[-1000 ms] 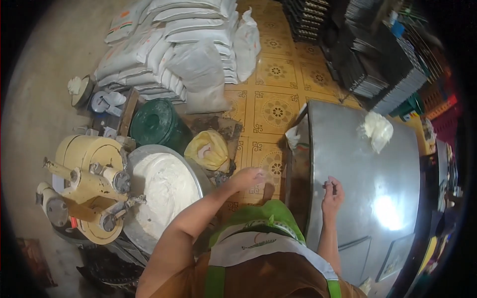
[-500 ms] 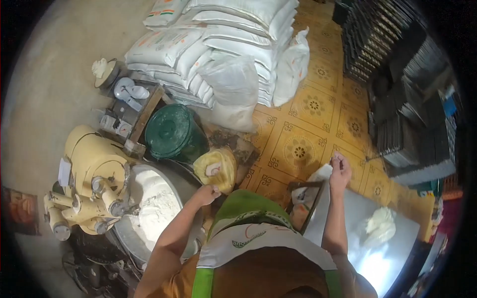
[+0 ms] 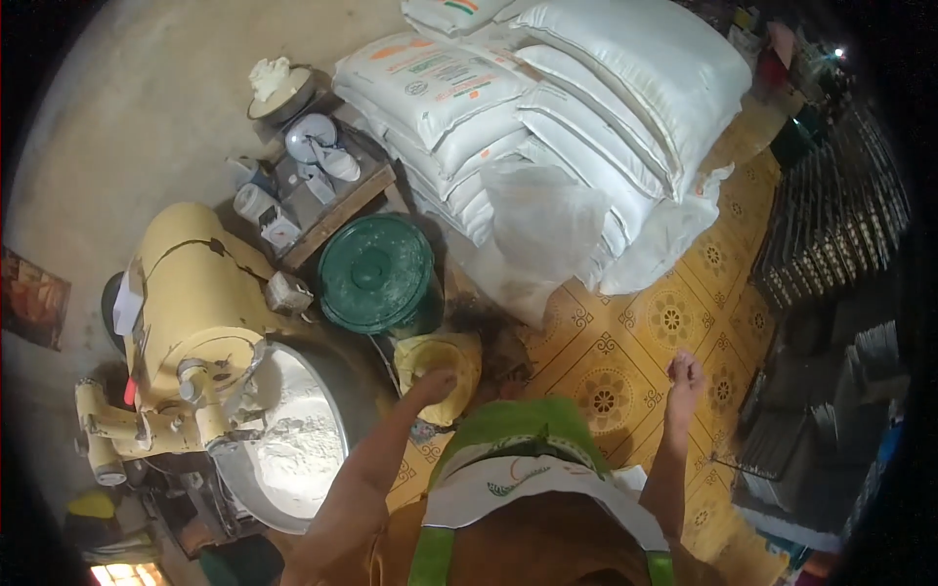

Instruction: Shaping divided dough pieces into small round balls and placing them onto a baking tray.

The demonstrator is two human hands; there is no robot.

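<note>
My left hand (image 3: 435, 387) is closed in a loose fist, and nothing shows in it. In the picture it overlaps a yellow sack (image 3: 463, 359) with a rolled-open mouth; I cannot tell whether they touch. Out to the right, over the tiled floor, my right hand (image 3: 687, 373) has its fingers curled in, with nothing visible in them. Left of my left forearm stands a large metal mixing bowl (image 3: 341, 430) with white flour (image 3: 298, 444) in it, under a cream-yellow mixer (image 3: 200, 269). A green lidded bucket (image 3: 376, 269) stands just beyond the yellow sack.
White sacks (image 3: 440, 93) are piled high ahead, with a clear plastic bag (image 3: 542, 220) against them. A small wooden table (image 3: 342, 210) by the wall carries a weighing scale (image 3: 269, 223). Stacked dark trays (image 3: 831, 225) line the right side of the patterned floor (image 3: 674, 317).
My view has shifted toward the sacks and mixer, which look nearer. The metal table on the right has left the view. My left hand now overlaps the yellow sack; both hands remain closed.
</note>
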